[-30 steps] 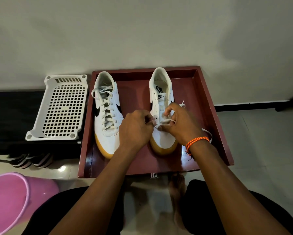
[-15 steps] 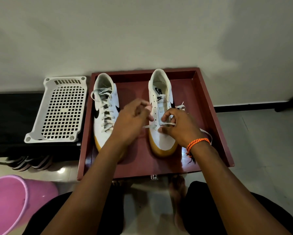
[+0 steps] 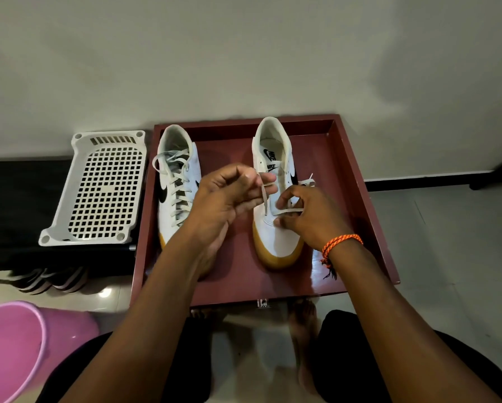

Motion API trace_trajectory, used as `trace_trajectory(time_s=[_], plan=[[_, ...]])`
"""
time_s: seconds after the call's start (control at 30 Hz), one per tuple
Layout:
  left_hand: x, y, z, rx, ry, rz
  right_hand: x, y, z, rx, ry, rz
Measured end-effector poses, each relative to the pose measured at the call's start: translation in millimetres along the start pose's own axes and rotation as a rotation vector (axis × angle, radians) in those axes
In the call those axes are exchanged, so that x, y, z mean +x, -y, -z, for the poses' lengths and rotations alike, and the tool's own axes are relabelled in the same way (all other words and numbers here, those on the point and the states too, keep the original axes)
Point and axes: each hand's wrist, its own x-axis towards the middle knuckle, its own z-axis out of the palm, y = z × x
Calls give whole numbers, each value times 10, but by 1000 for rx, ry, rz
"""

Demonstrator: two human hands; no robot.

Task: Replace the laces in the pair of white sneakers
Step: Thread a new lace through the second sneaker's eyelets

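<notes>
a person seated over a dark red tray [image 3: 357, 181] threads a fresh lace [image 3: 264, 199] through the right sneaker [image 3: 276, 237], which sits toe toward the person and heel toward the wall, its long axis running near to far. the left hand [image 3: 229, 193] pinches the lace's free end between thumb and fingertips, lifted just above and to the left of the shoe's tongue, and the strand drops from that grip down to the lowest left eyelet, so its line lies steep and slightly slanted toward the toe. the right hand [image 3: 305, 213] rests on the vamp, its curled fingers pinching the short crossing of lace at the bottom eyelets; the lace's other end trails off past the shoe's right side onto the tray. the next eyelet up appears to lie just beside the left hand's grip, toward the heel, making that hand the nearer one for the coming pass. the left sneaker [image 3: 177, 184], already fully laced, stands parallel at the tray's left edge, pointing the same way. a white perforated basket [image 3: 98, 187] lies beyond the tray, and a pink bucket [image 3: 14, 344] sits at the lower left.
</notes>
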Motion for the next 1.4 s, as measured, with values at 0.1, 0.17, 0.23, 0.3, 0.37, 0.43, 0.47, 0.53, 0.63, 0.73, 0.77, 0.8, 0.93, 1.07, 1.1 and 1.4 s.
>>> trace_trajectory(time_s=[0.1,0.17,0.23,0.3,0.37,0.43,0.47,0.53,0.63,0.73,0.77,0.8,0.93,1.07,1.1,1.4], plan=[[-31,-93,-14,-228,48,12,2,-1,9,6,12,-4],[-47,-143,-6,-392,30,15,4,-9,4,18,13,-8],[-48,-206,9,-434,-9,10,2,-19,-3,25,5,-10],[-28,-194,43,-127,-71,-20,1,-28,-12,16,4,-15],[5,-49,75,498,-118,-50,-5,-25,-9,7,2,-20],[-13,170,70,1088,-77,-3,-9,-15,-1,-4,1,-11],[-33,251,47,1275,-37,34,-10,-5,3,-11,3,-5],[-20,317,15,1335,-1,4,-11,8,13,-21,9,7],[63,271,57,1041,-7,-83,-3,-13,4,-21,18,-6],[41,123,87,545,-5,-20,3,-18,-6,-18,18,-4],[14,65,74,426,0,-6,3,-11,-3,-15,22,-1],[-7,17,58,327,12,8,-1,-3,2,-14,24,-2],[-41,-122,28,-17,56,103,-16,15,21,-9,19,-12],[-40,-188,52,-289,93,90,-26,30,40,-2,37,-15],[-41,-202,51,-373,90,66,-28,38,40,-1,37,-16],[18,-88,153,169,-85,259,-34,33,21,-40,28,3]])
